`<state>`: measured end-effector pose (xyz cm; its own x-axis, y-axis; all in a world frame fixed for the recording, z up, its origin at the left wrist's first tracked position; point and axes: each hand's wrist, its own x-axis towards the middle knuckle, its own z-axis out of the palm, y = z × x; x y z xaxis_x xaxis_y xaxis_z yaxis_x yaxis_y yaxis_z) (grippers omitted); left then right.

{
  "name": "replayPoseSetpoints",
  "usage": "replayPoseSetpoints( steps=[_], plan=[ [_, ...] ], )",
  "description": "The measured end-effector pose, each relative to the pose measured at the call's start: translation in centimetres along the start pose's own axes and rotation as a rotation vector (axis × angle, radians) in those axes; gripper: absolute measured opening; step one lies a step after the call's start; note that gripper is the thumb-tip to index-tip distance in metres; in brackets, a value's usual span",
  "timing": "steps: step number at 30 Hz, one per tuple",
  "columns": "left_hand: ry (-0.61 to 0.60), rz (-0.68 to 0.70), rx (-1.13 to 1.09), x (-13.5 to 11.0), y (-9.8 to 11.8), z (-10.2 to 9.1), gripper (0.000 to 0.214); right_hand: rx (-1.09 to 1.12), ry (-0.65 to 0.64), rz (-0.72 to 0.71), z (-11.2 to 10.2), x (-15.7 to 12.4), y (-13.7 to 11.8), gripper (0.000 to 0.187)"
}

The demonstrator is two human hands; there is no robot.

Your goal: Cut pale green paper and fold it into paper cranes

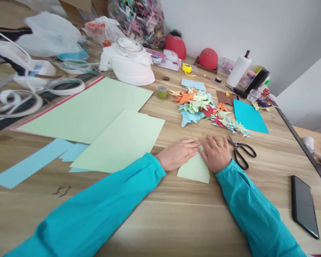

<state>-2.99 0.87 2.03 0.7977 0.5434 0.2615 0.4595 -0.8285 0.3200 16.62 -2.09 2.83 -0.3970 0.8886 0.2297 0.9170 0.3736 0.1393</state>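
Note:
A pale green sheet of folded paper (194, 169) lies on the wooden table between my hands, its far end tapering under my fingers. My left hand (178, 153) rests flat across its left edge, fingers stretched toward the tip. On the right edge, my right hand (216, 152) presses down with fingers spread. The fold under the fingertips is partly hidden. Just right of my right hand lie black-handled scissors (242, 151). Beyond both hands is a heap of folded paper cranes (196, 105) in orange, green, blue and red.
Large pale green sheets (123, 142) and blue paper strips (33, 162) lie to the left. A turquoise sheet (250, 116) is at the right, with a phone (305, 206) nearer me. Behind are a thread spool (162, 92), a white cap (131, 66) and a tape measure (186, 68).

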Motion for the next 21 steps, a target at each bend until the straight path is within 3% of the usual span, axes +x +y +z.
replayPoseSetpoints(
  steps=[21],
  plan=[
    [0.05, -0.001, 0.19, -0.3, 0.4, 1.0, 0.041, -0.014, -0.022, 0.022, -0.1, 0.0, -0.2, 0.044]
  ],
)
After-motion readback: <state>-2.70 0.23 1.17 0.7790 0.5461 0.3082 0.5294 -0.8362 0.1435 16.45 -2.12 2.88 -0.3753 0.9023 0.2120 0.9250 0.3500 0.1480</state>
